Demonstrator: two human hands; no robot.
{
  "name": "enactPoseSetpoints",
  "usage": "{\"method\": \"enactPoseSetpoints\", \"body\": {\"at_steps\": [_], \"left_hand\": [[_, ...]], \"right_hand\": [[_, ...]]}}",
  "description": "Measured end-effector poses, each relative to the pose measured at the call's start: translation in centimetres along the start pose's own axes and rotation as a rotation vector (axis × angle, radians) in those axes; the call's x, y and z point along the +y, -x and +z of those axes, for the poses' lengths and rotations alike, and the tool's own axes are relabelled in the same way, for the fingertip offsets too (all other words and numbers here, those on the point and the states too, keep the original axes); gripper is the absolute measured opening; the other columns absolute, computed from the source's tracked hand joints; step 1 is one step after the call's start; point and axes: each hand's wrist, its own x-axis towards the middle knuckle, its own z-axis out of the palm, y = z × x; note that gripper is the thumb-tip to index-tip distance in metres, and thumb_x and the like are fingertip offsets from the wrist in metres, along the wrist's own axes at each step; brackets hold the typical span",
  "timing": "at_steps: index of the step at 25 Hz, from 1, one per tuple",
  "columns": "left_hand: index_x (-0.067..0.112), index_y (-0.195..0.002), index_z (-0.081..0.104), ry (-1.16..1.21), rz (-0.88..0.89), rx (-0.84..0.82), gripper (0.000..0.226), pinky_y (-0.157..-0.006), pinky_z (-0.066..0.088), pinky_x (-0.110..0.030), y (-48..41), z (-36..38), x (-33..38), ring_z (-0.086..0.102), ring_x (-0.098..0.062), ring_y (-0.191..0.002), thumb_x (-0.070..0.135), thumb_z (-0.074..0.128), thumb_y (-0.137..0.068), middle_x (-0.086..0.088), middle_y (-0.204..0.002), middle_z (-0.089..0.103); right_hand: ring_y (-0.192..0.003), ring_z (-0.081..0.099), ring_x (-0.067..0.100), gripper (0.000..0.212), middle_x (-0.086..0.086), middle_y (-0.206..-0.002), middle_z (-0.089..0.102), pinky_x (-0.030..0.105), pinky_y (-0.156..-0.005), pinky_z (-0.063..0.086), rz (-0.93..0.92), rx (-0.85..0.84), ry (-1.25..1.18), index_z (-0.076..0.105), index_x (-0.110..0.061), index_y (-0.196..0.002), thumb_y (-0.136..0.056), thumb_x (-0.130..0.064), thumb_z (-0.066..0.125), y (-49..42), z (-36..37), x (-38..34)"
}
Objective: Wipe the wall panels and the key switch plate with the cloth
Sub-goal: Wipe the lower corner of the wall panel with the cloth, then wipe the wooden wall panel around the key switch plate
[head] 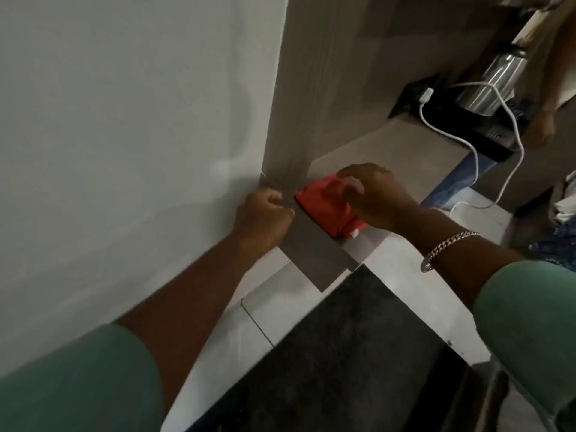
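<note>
A folded red cloth lies pressed flat against the grey wood-grain wall panel, low down near its bottom edge. My right hand rests on top of the cloth with fingers spread over it; a silver bracelet sits on that wrist. My left hand is curled into a fist at the panel's left edge, where it meets the white wall, pinching something thin that I cannot make out. No key switch plate is visible.
A grey shelf juts out to the right of the panel, carrying a black device, a steel kettle and a white cable. A dark mat lies on the tiled floor below. Another person's arm hangs at the far right.
</note>
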Motion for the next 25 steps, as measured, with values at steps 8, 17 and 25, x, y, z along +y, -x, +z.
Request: {"method": "enactPoseSetpoints", "body": {"at_steps": [8, 17, 25], "left_hand": [[0.011, -0.122, 0.058, 0.485, -0.263, -0.121, 0.044, -0.083, 0.059, -0.046, -1.5, 5.9, -1.9, 0.066, -0.034, -0.104, 0.030, 0.070, -0.084, -0.016, -0.119, 0.067], [0.017, -0.119, 0.063, 0.573, -0.196, -0.069, 0.042, -0.090, 0.057, -0.053, 1.9, -3.3, -1.5, 0.065, -0.033, -0.106, 0.011, 0.072, -0.079, -0.013, -0.118, 0.069], [0.011, -0.096, 0.074, 0.629, -0.059, -0.190, 0.031, -0.050, 0.054, -0.032, 12.3, -20.2, 2.3, 0.071, -0.019, -0.066, 0.011, 0.048, -0.080, -0.008, -0.076, 0.075]], "right_hand": [[-0.120, 0.056, 0.031, 0.044, 0.010, -0.133, 0.059, 0.039, -0.101, 0.048, -0.009, 0.066, -0.217, 0.054, -0.026, -0.134, -0.091, -0.023, 0.063, 2.3, 4.8, 0.7], [-0.139, 0.040, 0.023, 0.047, 0.006, -0.153, 0.042, 0.037, -0.116, 0.029, -0.333, 0.196, -0.123, 0.039, -0.023, -0.145, -0.099, -0.029, 0.047, 7.2, 3.3, -8.1], [-0.154, 0.016, 0.021, 0.089, -0.006, -0.166, 0.016, 0.051, -0.120, 0.030, -0.594, 0.195, -0.116, 0.013, -0.042, -0.153, -0.079, -0.081, 0.044, 12.2, -1.8, -25.0]]}}
